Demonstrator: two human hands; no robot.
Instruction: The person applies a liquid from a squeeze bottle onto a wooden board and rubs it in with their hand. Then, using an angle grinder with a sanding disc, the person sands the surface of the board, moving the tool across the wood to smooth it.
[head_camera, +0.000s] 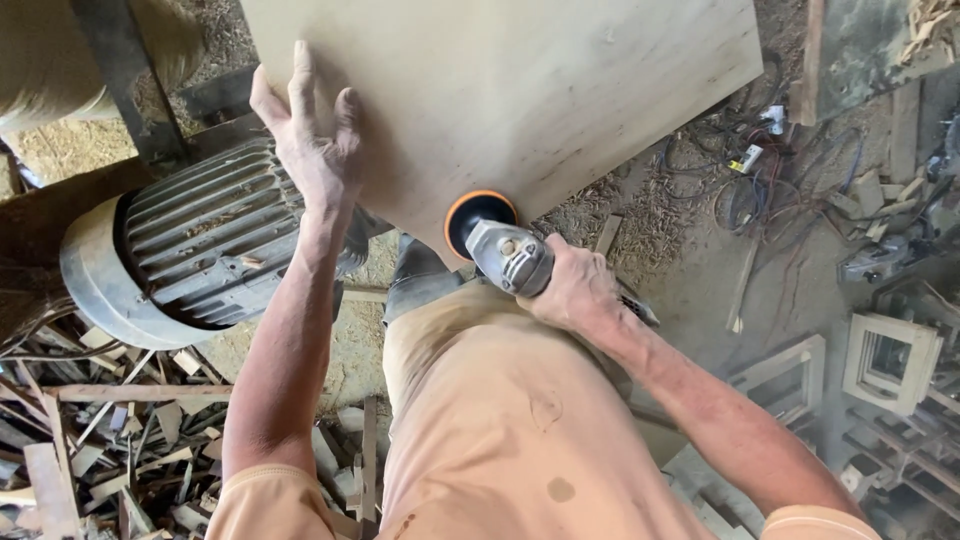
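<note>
Keep your open left hand flat on the plywood panel (it steadies it) while your right hand, gripping the angle grinder, holds the orange-rimmed disc level on the edge.

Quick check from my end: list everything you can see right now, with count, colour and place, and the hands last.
Wooden board: one, pale tan, top centre, tilted toward the camera.
Angle grinder: one, grey body with orange-rimmed black disc, at the board's lower corner.
Electric motor: one, grey, ribbed, left of centre.
Wood offcuts: many, brown, piled lower left.
Cables: a tangle, dark, on the floor upper right.
Wooden frames: several, pale, right edge.
Sawdust: scattered, tan, floor under the board.
Left hand: flat against the board's left edge, fingers spread.
Right hand: gripping the grinder.
</note>
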